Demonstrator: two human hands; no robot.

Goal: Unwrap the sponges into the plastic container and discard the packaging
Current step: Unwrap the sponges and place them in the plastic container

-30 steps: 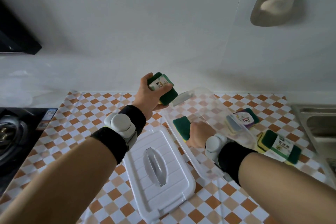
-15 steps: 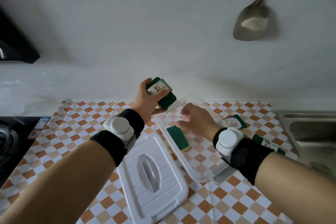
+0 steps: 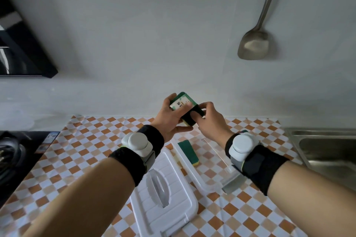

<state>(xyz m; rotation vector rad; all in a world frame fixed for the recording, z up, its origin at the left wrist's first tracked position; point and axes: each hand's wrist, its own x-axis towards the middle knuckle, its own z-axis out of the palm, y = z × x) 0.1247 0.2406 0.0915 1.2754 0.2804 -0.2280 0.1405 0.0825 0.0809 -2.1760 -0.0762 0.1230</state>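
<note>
A wrapped green sponge [image 3: 184,104] with a white label is held up above the counter by both hands. My left hand [image 3: 169,119] grips its left side with the thumb over the label. My right hand [image 3: 209,119] pinches its right end with fingers on the wrapper. Below them stands the clear plastic container [image 3: 194,175] on the checked mat, with one unwrapped green and yellow sponge [image 3: 188,150] lying inside. The other wrapped sponges are hidden behind my right wrist.
The container's white lid [image 3: 163,194] lies flat, left of the container. A metal sink [image 3: 327,152] sits at the right, a black stove [image 3: 17,152] at the left. A metal spatula [image 3: 256,42] hangs on the wall. The checked mat [image 3: 86,140] covers the counter.
My right hand rose out of the container, leaving the bare sponge there, and came up to grip the wrapped sponge held by my left hand. The camera tilted upward.
</note>
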